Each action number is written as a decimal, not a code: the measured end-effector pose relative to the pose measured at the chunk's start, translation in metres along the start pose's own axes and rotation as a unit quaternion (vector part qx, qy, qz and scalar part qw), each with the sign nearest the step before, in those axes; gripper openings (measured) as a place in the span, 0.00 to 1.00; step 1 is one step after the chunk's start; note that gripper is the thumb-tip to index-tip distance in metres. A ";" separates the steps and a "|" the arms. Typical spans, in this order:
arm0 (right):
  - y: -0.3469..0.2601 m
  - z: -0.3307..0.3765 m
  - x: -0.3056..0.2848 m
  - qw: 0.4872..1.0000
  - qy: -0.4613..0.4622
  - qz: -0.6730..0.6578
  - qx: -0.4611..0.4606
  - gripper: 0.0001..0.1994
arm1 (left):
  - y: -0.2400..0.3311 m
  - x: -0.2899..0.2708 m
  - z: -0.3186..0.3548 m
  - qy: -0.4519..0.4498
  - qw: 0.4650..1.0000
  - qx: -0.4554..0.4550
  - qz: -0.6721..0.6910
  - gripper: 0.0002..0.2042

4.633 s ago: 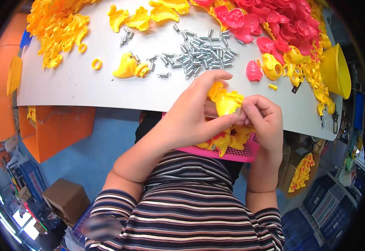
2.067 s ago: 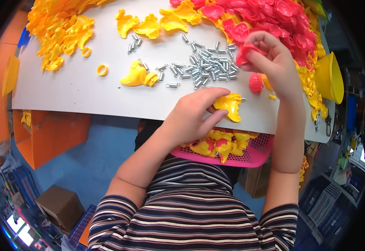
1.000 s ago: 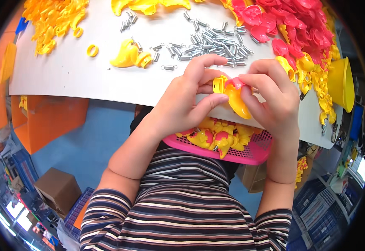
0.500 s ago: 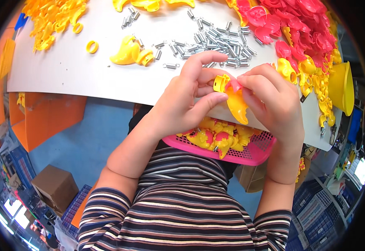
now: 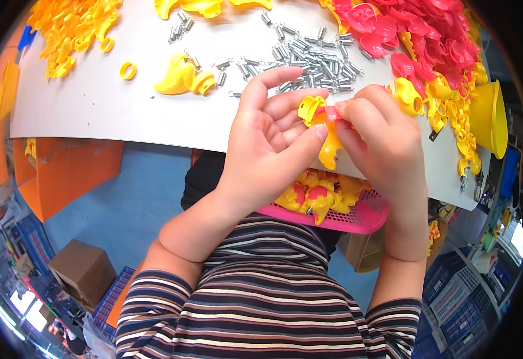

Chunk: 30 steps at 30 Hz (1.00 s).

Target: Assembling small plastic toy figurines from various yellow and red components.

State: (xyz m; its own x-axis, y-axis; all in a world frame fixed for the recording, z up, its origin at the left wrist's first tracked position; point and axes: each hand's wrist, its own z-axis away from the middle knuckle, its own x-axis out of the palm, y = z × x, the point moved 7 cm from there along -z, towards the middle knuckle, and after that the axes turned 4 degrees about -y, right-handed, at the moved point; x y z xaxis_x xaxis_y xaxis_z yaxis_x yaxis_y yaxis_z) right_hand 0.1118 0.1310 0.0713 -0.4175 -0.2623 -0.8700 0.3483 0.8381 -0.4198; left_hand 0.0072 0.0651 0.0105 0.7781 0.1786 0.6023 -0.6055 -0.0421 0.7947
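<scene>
Between my hands, just over the table's near edge, is a yellow plastic toy part [image 5: 330, 148] with a ringed end and a curved, pointed body. My left hand [image 5: 273, 128] supports its ring end with thumb and fingers, the index finger raised. Pinched in my right hand [image 5: 375, 128] is a small pink plastic piece [image 5: 331, 113], set against the yellow part; whether the two are joined I cannot tell. Below my hands a pink mesh basket [image 5: 366, 221] holds several yellow-and-pink assembled pieces [image 5: 315, 197]. Metal springs [image 5: 315, 60] lie heaped just beyond my fingers.
Pink plastic parts [image 5: 417, 36] are piled at the far right, with yellow parts [image 5: 438, 96] along that edge. Another yellow heap [image 5: 76, 30] sits at the far left. A yellow part [image 5: 177, 76] and a ring [image 5: 128, 70] lie on the white table [image 5: 111, 110]. An orange box [image 5: 79, 173] stands below.
My hands have shifted slightly left with the yellow part. The left hand has turned more palm-up, and the right fingers have moved in tighter over the pink piece.
</scene>
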 end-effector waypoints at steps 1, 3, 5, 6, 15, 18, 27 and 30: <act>-0.001 0.001 0.003 1.000 -0.002 0.016 0.006 0.09 | -0.003 -0.004 -0.001 0.017 1.000 0.002 -0.017 0.26; -0.003 0.003 0.008 0.999 -0.006 0.024 0.022 0.08 | -0.010 -0.008 0.000 0.033 0.999 0.003 -0.036 0.25; -0.002 0.005 0.009 0.999 -0.010 0.031 0.038 0.08 | -0.011 -0.011 0.003 0.061 0.997 0.028 -0.044 0.23; -0.001 0.007 0.011 0.998 -0.019 0.036 0.043 0.08 | -0.012 -0.009 0.004 0.060 0.997 0.027 -0.045 0.23; 0.005 0.009 0.013 0.999 -0.025 0.028 0.037 0.09 | -0.016 0.000 0.007 0.045 0.998 0.023 -0.032 0.20; 0.013 0.009 0.014 0.999 0.000 -0.015 0.035 0.09 | -0.023 -0.002 0.003 0.048 0.980 -0.017 -0.194 0.19; 0.012 0.013 0.014 0.998 0.037 -0.033 0.035 0.09 | -0.023 -0.010 0.000 0.073 0.973 0.009 -0.219 0.17; 0.013 0.016 0.013 0.997 0.045 -0.042 0.051 0.08 | -0.021 -0.007 0.000 0.051 0.978 -0.005 -0.202 0.17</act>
State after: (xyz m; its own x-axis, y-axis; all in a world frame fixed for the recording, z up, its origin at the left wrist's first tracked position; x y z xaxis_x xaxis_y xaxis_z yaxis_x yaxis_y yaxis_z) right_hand 0.1240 0.1312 0.0502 -0.5206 -0.2808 -0.8063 0.3911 0.7610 -0.5176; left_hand 0.0144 0.0646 -0.0108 0.9337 0.2753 0.2288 -0.2548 0.0623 0.9650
